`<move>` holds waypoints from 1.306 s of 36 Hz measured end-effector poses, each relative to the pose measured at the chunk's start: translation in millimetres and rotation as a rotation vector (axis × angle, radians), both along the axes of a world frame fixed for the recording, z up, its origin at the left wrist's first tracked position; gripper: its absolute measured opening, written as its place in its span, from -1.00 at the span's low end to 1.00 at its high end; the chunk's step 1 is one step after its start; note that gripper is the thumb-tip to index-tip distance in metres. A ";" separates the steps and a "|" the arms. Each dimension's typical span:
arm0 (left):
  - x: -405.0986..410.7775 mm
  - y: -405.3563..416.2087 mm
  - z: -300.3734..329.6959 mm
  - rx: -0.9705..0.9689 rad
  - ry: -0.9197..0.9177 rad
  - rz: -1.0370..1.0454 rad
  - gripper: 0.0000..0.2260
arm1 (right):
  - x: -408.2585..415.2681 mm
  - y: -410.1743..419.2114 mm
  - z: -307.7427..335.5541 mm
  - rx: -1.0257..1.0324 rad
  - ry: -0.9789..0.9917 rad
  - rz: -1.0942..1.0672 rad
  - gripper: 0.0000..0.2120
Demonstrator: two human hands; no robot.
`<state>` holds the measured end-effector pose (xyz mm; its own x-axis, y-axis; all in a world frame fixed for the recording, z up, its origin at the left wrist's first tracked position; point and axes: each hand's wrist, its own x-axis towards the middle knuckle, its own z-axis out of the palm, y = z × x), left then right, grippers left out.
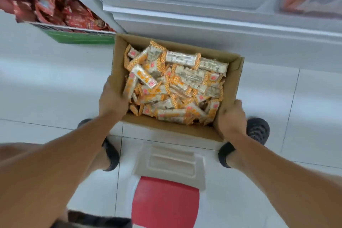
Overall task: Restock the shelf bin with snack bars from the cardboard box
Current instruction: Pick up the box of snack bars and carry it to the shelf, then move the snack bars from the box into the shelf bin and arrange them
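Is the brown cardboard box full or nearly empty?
Largely full: the brown cardboard box holds a heap of orange-and-white wrapped snack bars hiding its floor.

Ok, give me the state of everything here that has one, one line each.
cardboard box: open at the top, full of bars
snack bars: wrapped, heaped loose in the box
left hand: grips the box's left wall
right hand: grips the box's right corner
green bin: full of red packets

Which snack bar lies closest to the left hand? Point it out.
The snack bar standing tilted against the cardboard box's left wall, right beside the left hand; every other bar lies farther right.
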<state>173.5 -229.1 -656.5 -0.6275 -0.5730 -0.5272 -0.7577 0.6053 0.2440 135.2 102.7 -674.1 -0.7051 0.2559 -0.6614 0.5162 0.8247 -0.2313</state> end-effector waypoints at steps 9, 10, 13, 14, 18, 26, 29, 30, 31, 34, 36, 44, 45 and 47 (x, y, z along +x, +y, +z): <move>-107.2 79.3 -41.5 0.032 0.162 -0.932 -0.47 | -98.2 -31.5 -30.6 -0.325 0.134 0.764 -0.18; -113.3 79.6 -49.9 0.019 0.229 -0.940 -0.47 | -101.6 -34.0 -41.1 -0.324 0.203 0.760 -0.19; -119.3 72.3 -70.6 0.043 0.526 -0.891 -0.48 | -106.0 -41.0 -65.5 -0.285 0.456 0.770 -0.28; -117.5 66.1 -79.8 0.060 0.616 -0.885 -0.50 | -106.1 -42.0 -71.9 -0.265 0.513 0.768 -0.29; -102.3 46.3 -106.3 -0.032 0.698 -0.961 -0.42 | -99.9 -45.2 -81.3 -0.167 0.588 0.853 -0.25; -88.2 77.8 -63.4 -0.273 0.226 -0.939 -0.50 | -56.9 -43.7 -51.2 0.105 0.488 0.907 -0.45; -73.1 80.5 -50.0 -0.091 0.238 -0.803 -0.68 | -45.7 -38.5 -37.9 0.103 0.408 0.761 -0.54; -68.2 81.1 -45.9 0.005 0.272 -0.715 -0.71 | -42.7 -37.4 -34.9 0.052 0.413 0.676 -0.58; -64.4 82.3 -39.6 0.103 0.313 -0.602 -0.72 | -39.5 -37.2 -30.7 -0.040 0.435 0.551 -0.68; -54.9 87.8 -18.0 0.446 0.397 -0.252 -0.78 | -30.6 -37.8 -10.5 -0.612 0.351 -0.015 -0.80; -49.6 92.0 -9.1 0.672 0.370 -0.091 -0.80 | -25.5 -38.0 3.4 -1.035 0.062 -0.309 -0.90; -42.3 102.1 -3.5 1.205 0.338 0.089 -0.32 | -30.1 -60.5 0.6 -1.342 -0.218 -0.246 -0.80; -40.4 100.2 -8.2 1.222 0.352 0.078 -0.33 | -31.2 -64.6 0.4 -1.332 -0.205 -0.245 -0.78; -37.2 94.7 -19.3 1.194 0.392 0.098 -0.26 | -35.0 -70.2 -4.4 -1.268 -0.155 -0.222 -0.71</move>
